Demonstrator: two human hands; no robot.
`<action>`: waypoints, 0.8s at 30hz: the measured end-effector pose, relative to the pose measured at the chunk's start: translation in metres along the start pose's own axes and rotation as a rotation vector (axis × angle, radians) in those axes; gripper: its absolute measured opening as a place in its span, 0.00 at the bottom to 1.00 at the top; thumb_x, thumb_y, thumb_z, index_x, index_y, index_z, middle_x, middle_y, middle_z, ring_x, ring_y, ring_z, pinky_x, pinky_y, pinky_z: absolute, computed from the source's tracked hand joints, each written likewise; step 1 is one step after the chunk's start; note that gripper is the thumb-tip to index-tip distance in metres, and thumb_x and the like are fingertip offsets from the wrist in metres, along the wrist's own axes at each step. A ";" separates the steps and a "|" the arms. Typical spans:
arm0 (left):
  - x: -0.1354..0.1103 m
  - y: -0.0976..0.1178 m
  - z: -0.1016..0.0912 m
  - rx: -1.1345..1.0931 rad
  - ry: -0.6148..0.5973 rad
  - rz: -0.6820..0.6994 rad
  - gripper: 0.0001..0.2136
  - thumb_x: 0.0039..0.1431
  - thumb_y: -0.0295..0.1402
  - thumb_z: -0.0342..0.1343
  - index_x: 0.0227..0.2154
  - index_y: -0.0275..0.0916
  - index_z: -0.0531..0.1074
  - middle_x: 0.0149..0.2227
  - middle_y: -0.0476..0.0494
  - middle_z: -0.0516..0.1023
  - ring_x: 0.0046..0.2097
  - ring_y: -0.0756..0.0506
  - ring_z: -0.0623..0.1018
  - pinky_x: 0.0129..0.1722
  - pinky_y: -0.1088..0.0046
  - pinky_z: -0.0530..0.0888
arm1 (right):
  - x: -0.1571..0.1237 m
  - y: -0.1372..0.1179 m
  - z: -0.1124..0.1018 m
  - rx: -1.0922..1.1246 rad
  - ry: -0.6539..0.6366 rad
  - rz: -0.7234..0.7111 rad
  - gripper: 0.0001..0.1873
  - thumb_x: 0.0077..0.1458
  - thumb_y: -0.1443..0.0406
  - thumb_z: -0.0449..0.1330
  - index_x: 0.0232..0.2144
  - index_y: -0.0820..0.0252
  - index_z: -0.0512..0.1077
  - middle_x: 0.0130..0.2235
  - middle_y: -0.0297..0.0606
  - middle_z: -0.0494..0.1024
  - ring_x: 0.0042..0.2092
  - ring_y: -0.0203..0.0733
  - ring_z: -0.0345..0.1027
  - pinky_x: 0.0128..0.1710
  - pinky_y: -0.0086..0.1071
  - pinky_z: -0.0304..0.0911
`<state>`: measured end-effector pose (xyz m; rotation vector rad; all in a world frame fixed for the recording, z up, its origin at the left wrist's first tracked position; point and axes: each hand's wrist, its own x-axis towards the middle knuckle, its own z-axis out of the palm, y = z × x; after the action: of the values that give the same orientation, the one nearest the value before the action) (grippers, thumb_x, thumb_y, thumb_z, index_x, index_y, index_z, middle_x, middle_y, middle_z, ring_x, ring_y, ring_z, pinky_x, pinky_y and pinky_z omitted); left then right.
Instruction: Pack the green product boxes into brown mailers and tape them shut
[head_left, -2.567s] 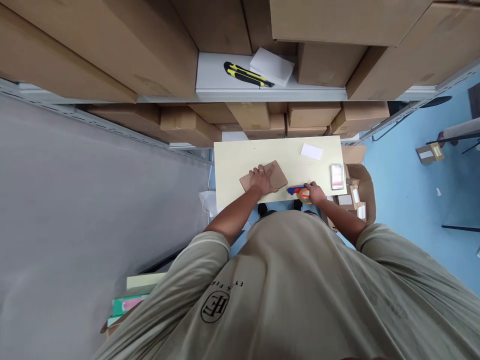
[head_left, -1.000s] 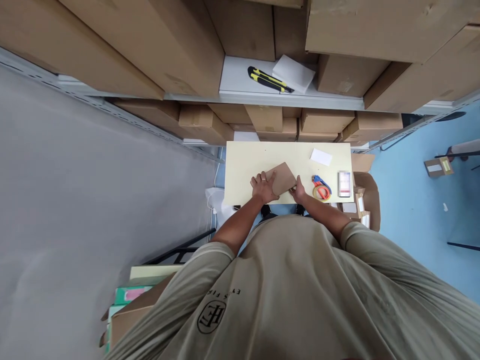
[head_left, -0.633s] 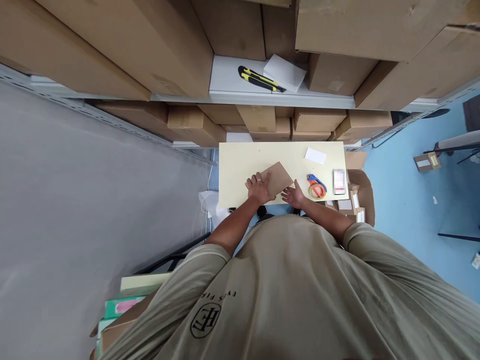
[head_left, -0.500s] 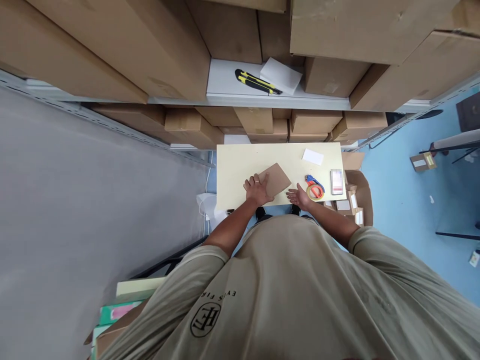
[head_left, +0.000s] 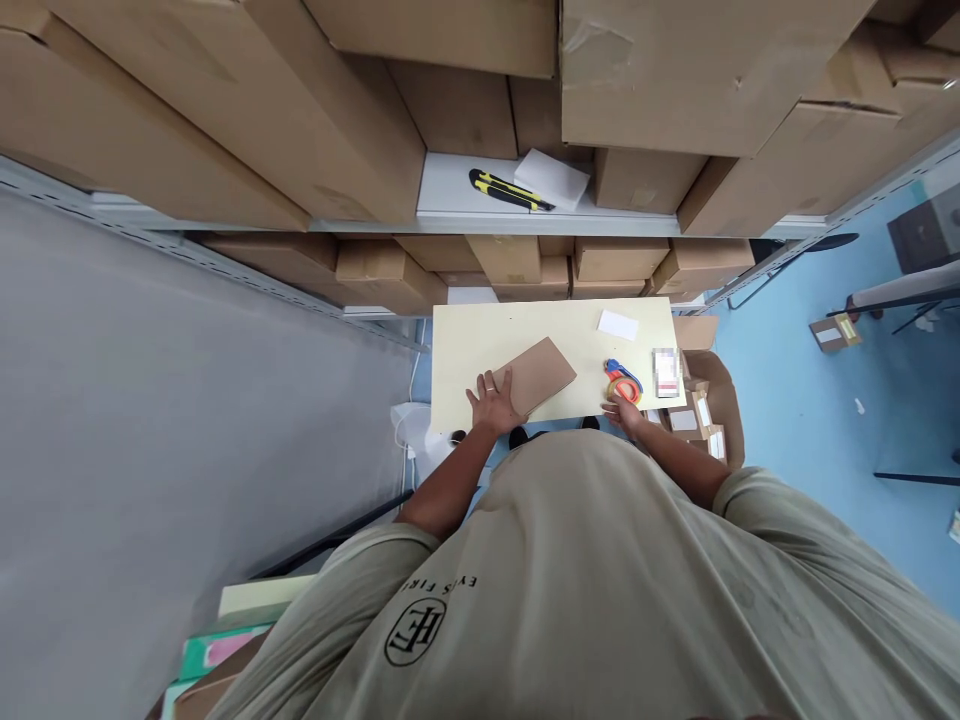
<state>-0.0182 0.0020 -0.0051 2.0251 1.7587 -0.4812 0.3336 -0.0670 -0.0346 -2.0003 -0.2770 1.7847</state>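
Pressing the left grip (head_left: 493, 400), fingers spread, flat on the near corner of a thin brown cardboard parcel (head_left: 538, 372) lying askew on the smooth pale counter (head_left: 472, 340). Resting the right grip (head_left: 621, 408) at the near edge, right beside a round orange tape roll (head_left: 622, 384); curled or loose, cannot tell. Farther on, a white slip (head_left: 618, 324); beyond, on the shelf (head_left: 442, 195), a yellow-black knife (head_left: 510, 190).

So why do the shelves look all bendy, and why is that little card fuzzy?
In the head view, the wide lens bows the grey metal shelf rail and stretches the beige shirt; the small pink-and-white card is blurred into squares, while the flat brown cardboard parcel by the left hand looks sharp; lighting is even, without glare.
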 end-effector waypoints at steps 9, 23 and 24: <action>0.032 -0.026 -0.014 -0.611 -0.087 0.091 0.66 0.38 0.47 0.78 0.83 0.42 0.55 0.78 0.28 0.57 0.77 0.19 0.59 0.75 0.47 0.64 | -0.004 -0.022 0.012 -0.114 -0.008 -0.158 0.34 0.67 0.47 0.65 0.69 0.51 0.73 0.70 0.47 0.77 0.64 0.52 0.77 0.68 0.48 0.70; 0.080 -0.009 -0.018 -1.227 -0.432 -0.055 0.44 0.44 0.39 0.75 0.69 0.47 0.76 0.68 0.33 0.78 0.66 0.33 0.79 0.58 0.61 0.80 | -0.026 -0.045 0.049 0.086 -0.212 -0.271 0.34 0.71 0.53 0.63 0.75 0.39 0.64 0.68 0.37 0.78 0.62 0.46 0.78 0.65 0.47 0.77; 0.082 -0.004 -0.013 -1.253 -0.382 -0.074 0.45 0.46 0.39 0.75 0.71 0.46 0.74 0.68 0.32 0.77 0.66 0.33 0.80 0.58 0.61 0.80 | -0.026 -0.044 0.049 0.080 -0.196 -0.274 0.35 0.70 0.53 0.64 0.75 0.38 0.63 0.68 0.37 0.78 0.61 0.45 0.79 0.65 0.46 0.78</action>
<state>-0.0109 0.0789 -0.0362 0.9004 1.3164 0.2113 0.2877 -0.0297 0.0046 -1.6452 -0.5063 1.7839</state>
